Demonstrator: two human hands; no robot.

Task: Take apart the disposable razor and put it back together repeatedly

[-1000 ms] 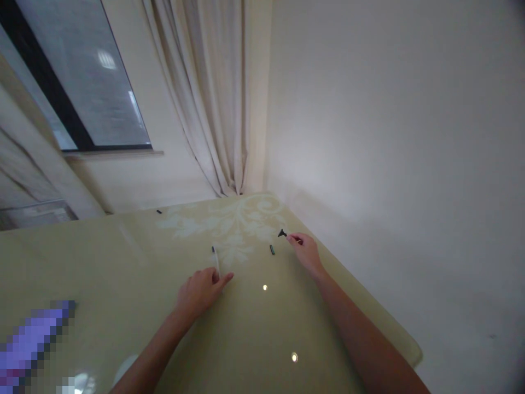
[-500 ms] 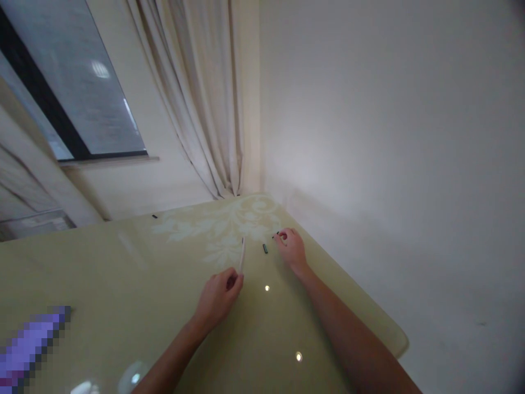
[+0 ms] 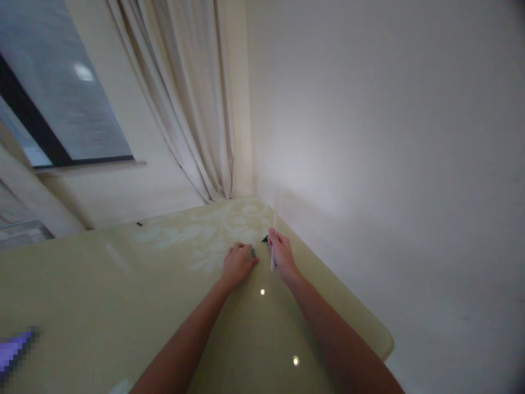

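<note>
- Currently, a white stick (image 3: 273, 263) is held in the right hand (image 3: 283, 255), with the fingers closed around it; its lower end is seen below them, while the part above is badly blurred.
- A small black piece (image 3: 264, 239) is also seen at the fingertips of that hand, on the left side of the stick; how firmly it is pinched cannot be made out.
- A small dark block (image 3: 254, 254) is framed by the thumb and forefinger of the left hand (image 3: 238, 265); the fingers are curved about it, but whether it is gripped or only touched cannot be told.
- Both hands are placed near each other, with the block between them, towards the far corner of the yellowish tabletop (image 3: 164, 295).
- A pale leafy pattern (image 3: 213, 223) is shown on the surface beyond the hands, and bright spots of light are reflected nearer the forearms.
- Another small dark piece (image 3: 139, 224) is seen near the back edge, well apart from both hands.
- At the left, a purple object (image 3: 13, 350) is cut off by the picture's edge and blurred into squares.
- Behind, a light curtain (image 3: 192, 104) is hung beside a dark-framed window (image 3: 88, 104), and a plain wall (image 3: 369, 164) is seen on the right.
</note>
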